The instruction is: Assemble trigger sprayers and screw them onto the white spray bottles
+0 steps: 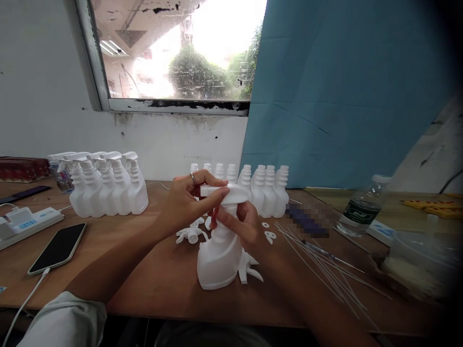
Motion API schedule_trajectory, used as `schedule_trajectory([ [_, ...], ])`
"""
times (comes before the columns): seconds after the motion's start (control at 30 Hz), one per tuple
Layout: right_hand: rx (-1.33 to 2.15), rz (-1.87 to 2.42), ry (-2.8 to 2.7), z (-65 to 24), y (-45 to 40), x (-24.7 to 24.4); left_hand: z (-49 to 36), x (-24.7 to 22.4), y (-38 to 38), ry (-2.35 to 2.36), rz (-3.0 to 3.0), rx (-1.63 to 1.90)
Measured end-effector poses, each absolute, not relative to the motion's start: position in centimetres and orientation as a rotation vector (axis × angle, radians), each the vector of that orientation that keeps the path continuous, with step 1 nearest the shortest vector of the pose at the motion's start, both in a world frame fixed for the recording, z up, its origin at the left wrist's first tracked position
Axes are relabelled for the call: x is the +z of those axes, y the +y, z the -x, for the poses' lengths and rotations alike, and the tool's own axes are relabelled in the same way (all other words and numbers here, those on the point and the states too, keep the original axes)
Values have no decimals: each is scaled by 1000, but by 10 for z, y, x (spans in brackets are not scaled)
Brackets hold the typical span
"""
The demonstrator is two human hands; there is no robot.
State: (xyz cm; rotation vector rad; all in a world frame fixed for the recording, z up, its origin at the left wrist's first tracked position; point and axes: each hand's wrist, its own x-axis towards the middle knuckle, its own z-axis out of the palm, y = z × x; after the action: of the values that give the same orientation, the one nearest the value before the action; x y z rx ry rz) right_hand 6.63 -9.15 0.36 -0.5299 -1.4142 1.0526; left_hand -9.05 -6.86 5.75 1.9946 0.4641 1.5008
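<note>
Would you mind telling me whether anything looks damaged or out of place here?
The window frame has ragged black patches along its bottom, and the wall below is stained, so both look worn. Thin white tubes lie splayed untidily across the table. The held bottle shows no visible damage.

White spray bottle point(219, 265): opaque, near upright on brown table point(155, 282). White trigger sprayer head point(238, 194) at its mouth, nozzle pointing left; can't tell if threaded.

Hands point(186, 195) hold spray head point(237, 194) atop white bottle point(220, 265); phone point(60, 246) lies left.
</note>
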Motion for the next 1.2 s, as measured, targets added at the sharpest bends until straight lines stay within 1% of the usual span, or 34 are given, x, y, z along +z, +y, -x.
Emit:
schedule_trajectory([
  [0.1, 1135, 414, -1421, -67, -91, 3, 91, 58, -69, 456, -1992, 1489],
  [0.23, 1098, 499, -1402, -67, -90, 4, 90, 59, -70, 497, -2011, 1477],
  [0.4, 1165, 411, -1428, -70, -89, 4, 90, 57, -69, 507, -2040, 1499],
  [0.67, 1040, 547, -1433, -65, -92, 6, 88, 54, -69, 501, -1939, 1489],
  [0.83, 1199, 601, -1451, -70, -90, 13, 101, 44, -70, 472, -1958, 1338],
  [1.03, 1464, 672, -1608, -80, -91, 30, 132, 6, -75, 562, -1856, 1369],
  [1.1, 1462, 676, -1662, -78, -93, 33, 138, -11, -77, 627, -1825, 1224],
  [1.2, 1397, 697, -1677, -74, -95, 35, 141, -36, -79, 699, -1909, 862],
])
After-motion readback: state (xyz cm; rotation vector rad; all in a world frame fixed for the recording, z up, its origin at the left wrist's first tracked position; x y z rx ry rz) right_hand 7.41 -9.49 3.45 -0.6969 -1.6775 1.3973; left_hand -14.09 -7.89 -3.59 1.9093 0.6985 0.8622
